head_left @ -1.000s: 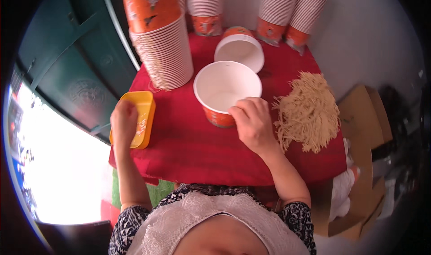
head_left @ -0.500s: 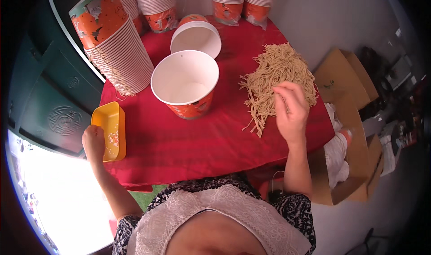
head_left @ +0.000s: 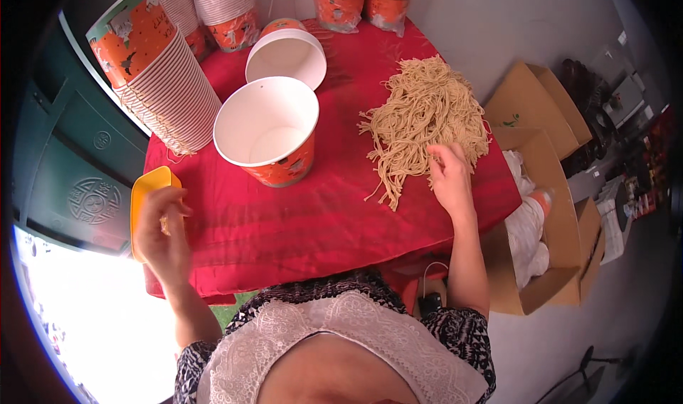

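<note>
My left hand, blurred by motion, is over the yellow plastic tray at the table's left edge and hides most of it. Its fingers are partly bent; whether they hold anything does not show. My right hand is at the near edge of a loose pile of tan strings, thumb and fingers drawn together. What is between them, if anything, cannot be made out. Between the hands stands a large orange paper bucket with a white inside, its mouth upward.
Behind it a second white-lined paper bucket lies on its side. A tall leaning stack of buckets is on the left, with bagged stacks at the back. Right of the red-covered table are open cardboard boxes.
My left hand has risen from inside the tray and shifted right, its fingers less tightly curled. My right hand has moved slightly down toward the pile's near edge. The view has shifted a little.
</note>
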### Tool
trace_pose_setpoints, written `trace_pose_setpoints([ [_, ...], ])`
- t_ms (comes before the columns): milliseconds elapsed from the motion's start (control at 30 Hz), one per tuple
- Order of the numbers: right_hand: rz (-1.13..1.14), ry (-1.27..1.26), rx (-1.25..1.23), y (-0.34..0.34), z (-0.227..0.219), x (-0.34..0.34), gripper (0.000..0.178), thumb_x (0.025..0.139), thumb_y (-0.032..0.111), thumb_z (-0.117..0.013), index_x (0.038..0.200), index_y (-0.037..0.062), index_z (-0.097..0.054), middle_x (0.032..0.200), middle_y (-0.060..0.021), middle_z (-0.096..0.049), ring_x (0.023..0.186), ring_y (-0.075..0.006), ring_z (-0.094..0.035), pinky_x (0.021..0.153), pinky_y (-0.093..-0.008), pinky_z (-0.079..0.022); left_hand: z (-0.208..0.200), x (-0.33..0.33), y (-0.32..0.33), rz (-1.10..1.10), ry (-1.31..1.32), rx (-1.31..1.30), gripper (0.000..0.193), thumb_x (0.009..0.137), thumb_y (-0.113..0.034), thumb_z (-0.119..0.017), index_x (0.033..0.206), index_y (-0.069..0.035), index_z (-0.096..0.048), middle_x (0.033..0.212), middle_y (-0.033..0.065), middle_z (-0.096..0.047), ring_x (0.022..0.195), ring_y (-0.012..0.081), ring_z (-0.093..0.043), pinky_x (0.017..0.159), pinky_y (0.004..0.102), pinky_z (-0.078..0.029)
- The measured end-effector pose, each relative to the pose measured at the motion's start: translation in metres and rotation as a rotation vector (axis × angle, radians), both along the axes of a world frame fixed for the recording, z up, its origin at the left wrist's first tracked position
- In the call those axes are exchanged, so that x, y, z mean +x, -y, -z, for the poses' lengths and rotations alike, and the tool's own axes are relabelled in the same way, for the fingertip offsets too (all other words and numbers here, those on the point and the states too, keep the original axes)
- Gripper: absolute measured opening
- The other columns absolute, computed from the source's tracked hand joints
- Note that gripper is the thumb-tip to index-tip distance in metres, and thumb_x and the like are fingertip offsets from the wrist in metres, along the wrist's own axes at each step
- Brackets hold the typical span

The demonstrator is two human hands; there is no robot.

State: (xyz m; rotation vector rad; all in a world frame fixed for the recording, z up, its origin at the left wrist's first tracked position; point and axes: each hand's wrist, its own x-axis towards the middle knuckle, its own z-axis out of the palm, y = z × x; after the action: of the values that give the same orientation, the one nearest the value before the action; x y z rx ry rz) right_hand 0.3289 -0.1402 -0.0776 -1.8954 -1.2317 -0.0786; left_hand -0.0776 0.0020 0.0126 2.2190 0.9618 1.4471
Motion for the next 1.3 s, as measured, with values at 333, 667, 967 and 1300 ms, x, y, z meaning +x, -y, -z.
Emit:
trace_pose_setpoints([
  [333, 0.203, 0.001, 0.038, -0.019, 0.013, 0.06, 0.02, 0.088, -0.002, -0.052, 0.107, -0.0011, -0.062, 0.101, -0.0208, -0.063, 0.096, -0.0362, -0.063, 0.086, -0.0426, -0.049, 0.011, 0.089, 0.034, 0.593, -0.456, -0.155, 0.019, 0.081, -0.001, -0.064, 0.099, 0.003, -0.062, 0.095, 0.0186, -0.062, 0.082, 0.0368, -0.065, 0.071, 0.043, -0.054],
  [667, 0.153, -0.537, -0.156, -0.035, -0.017, 0.084, 0.023, 0.091, 0.013, -0.053, 0.099, -0.0011, -0.069, 0.066, -0.0071, -0.066, 0.056, -0.0131, -0.057, 0.053, -0.03, -0.043, 0.026, 0.142, 0.031, 0.821, -0.578, -0.064, 0.015, 0.084, -0.01, -0.065, 0.094, 0.001, -0.062, 0.09, 0.0179, -0.061, 0.081, 0.0379, -0.062, 0.071, 0.046, -0.052],
  [967, 0.351, -0.226, 0.004, -0.071, -0.005, 0.109, 0.025, 0.086, 0.022, -0.062, 0.083, -0.0015, -0.07, 0.074, -0.0158, -0.068, 0.068, -0.0271, -0.065, 0.066, -0.04, -0.05, 0.041, 0.189, 0.023, 0.855, -0.591, -0.036, 0.012, 0.085, -0.01, -0.063, 0.089, 0.001, -0.063, 0.088, 0.0184, -0.061, 0.081, 0.0387, -0.063, 0.07, 0.0475, -0.052],
  [1300, 0.138, -0.716, -0.085, -0.077, -0.018, 0.128, 0.009, 0.079, 0.003, -0.056, 0.075, -0.0003, -0.063, 0.07, -0.0108, -0.064, 0.052, -0.0165, -0.055, 0.042, -0.0348, -0.042, 0.046, 0.197, 0.019, 0.871, -0.581, -0.051, 0.012, 0.086, -0.009, -0.065, 0.092, 0.002, -0.065, 0.089, 0.0182, -0.062, 0.08, 0.0387, -0.063, 0.07, 0.0461, -0.051],
])
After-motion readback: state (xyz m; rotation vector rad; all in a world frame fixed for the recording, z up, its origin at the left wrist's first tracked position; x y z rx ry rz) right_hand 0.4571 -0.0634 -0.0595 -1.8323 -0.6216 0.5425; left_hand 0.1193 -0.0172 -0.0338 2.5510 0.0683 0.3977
